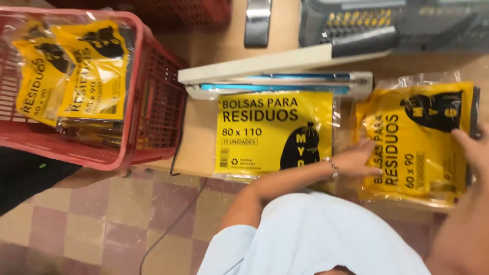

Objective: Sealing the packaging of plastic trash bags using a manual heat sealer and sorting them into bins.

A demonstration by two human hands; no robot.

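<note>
A stack of yellow plastic-wrapped bag packs [415, 147] with black print lies on the wooden table [196, 147] at the right. My left hand [356, 160], with a bead bracelet on the wrist, presses on the stack's left edge. At the frame's right border, my right hand [471, 147] holds the stack's right edge, fingers over the top. Another yellow pack [275, 132] lies flat in the middle, its top edge under the jaw of a white and blue heat sealer [275, 81], whose arm is lifted.
A red plastic basket [153, 102] holding several yellow packs stands at the table's left end. A black cable [173, 224] hangs to the checkered floor. A grey keyed machine [356, 25] and a metal object [257, 20] sit at the back.
</note>
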